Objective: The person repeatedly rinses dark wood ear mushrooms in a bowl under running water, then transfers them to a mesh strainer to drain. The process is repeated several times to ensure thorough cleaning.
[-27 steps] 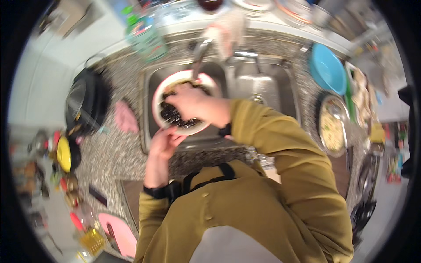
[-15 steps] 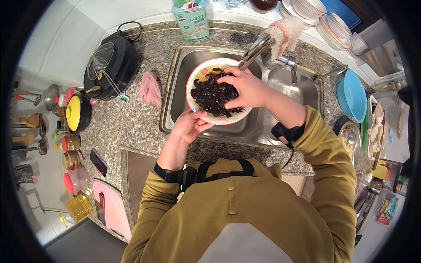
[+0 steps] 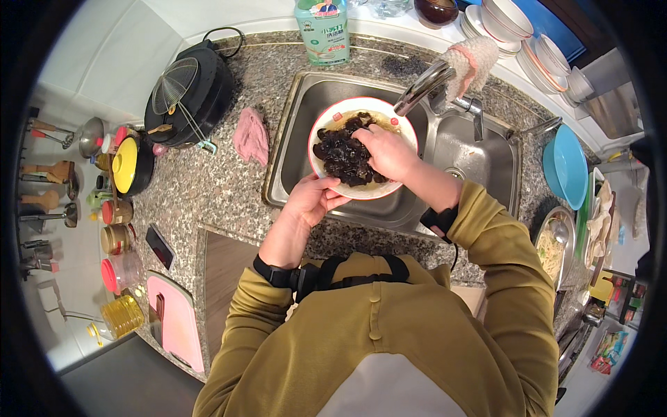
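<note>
Over the left basin of the steel sink (image 3: 283,177), a white bowl with a red rim (image 3: 411,139) holds dark, wet, frilly pieces that look like wood ear mushrooms (image 3: 342,154) in cloudy liquid. My left hand (image 3: 311,199) grips the bowl's near left rim, thumb on top and fingers beneath. From the right, my right hand (image 3: 390,154) reaches into the bowl. Its fingers are bunched on the mushrooms, and their tips are hidden among the dark pieces. Just beyond the bowl is the faucet (image 3: 425,85), with a pale cloth (image 3: 472,64) draped over it.
A pink rag (image 3: 251,136) and a black appliance with a wire strainer (image 3: 174,85) lie left of the sink. Behind it stands a green bottle (image 3: 324,35). To the right are a blue basin (image 3: 565,167) and a metal bowl of pale shreds (image 3: 550,251).
My right hand's fingers, spread over the mushrooms before, have drawn together and dipped among them. The mushrooms have shifted, uncovering liquid at the bowl's right side. My left hand keeps its hold.
</note>
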A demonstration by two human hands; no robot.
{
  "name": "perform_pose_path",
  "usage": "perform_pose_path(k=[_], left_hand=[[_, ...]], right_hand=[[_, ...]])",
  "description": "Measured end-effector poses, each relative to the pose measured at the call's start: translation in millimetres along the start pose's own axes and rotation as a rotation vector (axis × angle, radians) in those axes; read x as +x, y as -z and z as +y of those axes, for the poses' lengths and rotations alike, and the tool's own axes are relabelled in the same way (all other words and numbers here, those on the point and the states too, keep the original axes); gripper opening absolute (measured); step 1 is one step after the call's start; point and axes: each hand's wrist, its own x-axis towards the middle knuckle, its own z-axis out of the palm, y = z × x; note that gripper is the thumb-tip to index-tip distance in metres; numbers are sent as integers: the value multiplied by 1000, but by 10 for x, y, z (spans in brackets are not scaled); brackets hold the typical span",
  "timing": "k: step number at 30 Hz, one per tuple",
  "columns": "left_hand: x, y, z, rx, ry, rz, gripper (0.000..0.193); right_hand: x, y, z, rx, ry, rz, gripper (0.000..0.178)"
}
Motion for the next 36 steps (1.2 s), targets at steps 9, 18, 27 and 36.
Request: perform_pose_path(k=[9,18,27,36], left_hand=[[-23,-58,-22,6,9,-35,26],[11,-43,-2,32,17,-3,30],[35,1,-58,21,15,7,30],[-41,28,4,-5,-22,-21,30]], right_hand=[[127,305,-269,-23,-19,-3,49],[171,151,-454,-150,116,-160,60],[250,27,-215,30,78,-85,29],[129,285,-92,-54,154,29,40]])
